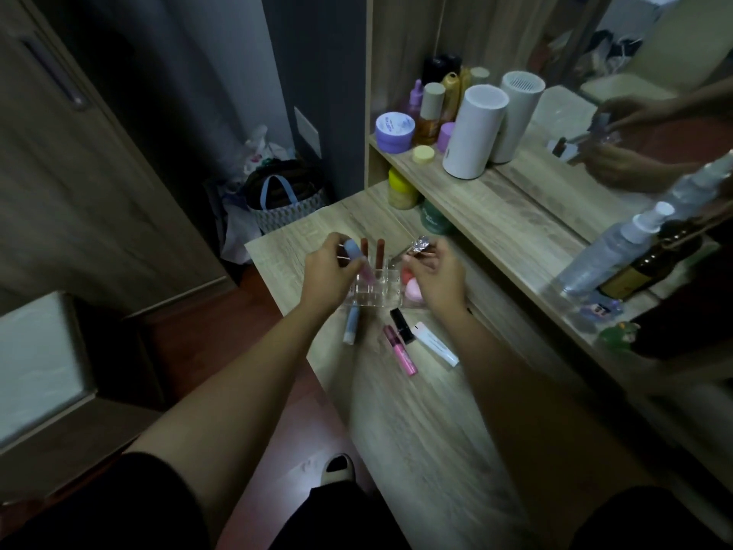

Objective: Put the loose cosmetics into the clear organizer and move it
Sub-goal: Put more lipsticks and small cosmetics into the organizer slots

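Observation:
The clear organizer [377,293] stands on the wooden table [416,422], partly behind both hands. Two red-brown lip tubes [373,250] stand upright in its back slots. My left hand [331,271] is shut on a tube with a blue cap and pink body [357,258], tilted over the slots. My right hand [436,277] grips a silver-capped stick [416,248] above the organizer's right side, where pink sponges [412,285] lie. Loose on the table nearer me are a light blue tube [351,325], a pink lip gloss [400,351], a black-capped stick [402,325] and a white tube [434,343].
A raised shelf [496,216] runs along the right with jars, bottles, white cylinders [472,131] and a spray bottle [611,252]. A mirror behind it reflects my hands. Yellow and green jars [402,190] sit under the shelf. A bag [285,200] lies on the floor beyond the table's left edge.

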Tool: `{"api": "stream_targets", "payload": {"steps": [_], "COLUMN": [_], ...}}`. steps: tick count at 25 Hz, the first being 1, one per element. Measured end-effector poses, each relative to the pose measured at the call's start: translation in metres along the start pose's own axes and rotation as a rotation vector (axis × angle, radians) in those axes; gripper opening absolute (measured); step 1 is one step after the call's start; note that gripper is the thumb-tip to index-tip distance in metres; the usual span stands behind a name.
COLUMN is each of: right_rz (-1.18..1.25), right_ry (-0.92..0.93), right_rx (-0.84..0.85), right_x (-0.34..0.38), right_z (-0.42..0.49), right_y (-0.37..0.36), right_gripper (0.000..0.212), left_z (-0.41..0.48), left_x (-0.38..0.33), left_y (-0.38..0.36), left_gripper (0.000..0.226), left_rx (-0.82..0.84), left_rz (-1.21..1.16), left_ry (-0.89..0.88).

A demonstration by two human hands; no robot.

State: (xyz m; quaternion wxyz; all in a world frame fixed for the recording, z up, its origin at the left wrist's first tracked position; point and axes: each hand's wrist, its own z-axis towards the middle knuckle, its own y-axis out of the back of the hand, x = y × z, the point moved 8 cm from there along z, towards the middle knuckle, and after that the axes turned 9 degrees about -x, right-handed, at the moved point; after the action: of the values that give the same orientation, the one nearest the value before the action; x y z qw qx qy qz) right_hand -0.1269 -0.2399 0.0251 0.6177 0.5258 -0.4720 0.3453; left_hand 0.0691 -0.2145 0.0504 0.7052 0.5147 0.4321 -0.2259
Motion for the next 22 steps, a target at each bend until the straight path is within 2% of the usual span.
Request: {"api": "stream_targets", "payload": {"steps": [4, 12, 17, 22], "right_rz": [-0.025, -0.174, -0.259, -0.274], "right_ry": [0.011, 0.019, 0.009, 0.010], "right_rx": [-0.031, 0.027, 0.055, 0.066], "right_x": [-0.008, -0.032, -0.045, -0.045], "right_z": [0.016, 0.029, 0.034, 0.040], "right_y": [-0.016, -0.034, -0.039, -0.044], "right_gripper": [0.024, 0.024, 0.025, 0.033], "left_z": [0.014, 0.015, 0.014, 0.016], "left_x": [0.001, 0.023, 0.034, 0.038], "left_y": [-0.009, -0.043, -0.048, -0.053], "left_gripper": [0.025, 0.021, 0.033, 0.033], "left_rx": [-0.004, 0.143, 0.113, 0.107], "left_rz": [0.085, 0.242, 0.196, 0.203], "left_ry": [-0.096, -0.180, -0.097, -0.061]}}
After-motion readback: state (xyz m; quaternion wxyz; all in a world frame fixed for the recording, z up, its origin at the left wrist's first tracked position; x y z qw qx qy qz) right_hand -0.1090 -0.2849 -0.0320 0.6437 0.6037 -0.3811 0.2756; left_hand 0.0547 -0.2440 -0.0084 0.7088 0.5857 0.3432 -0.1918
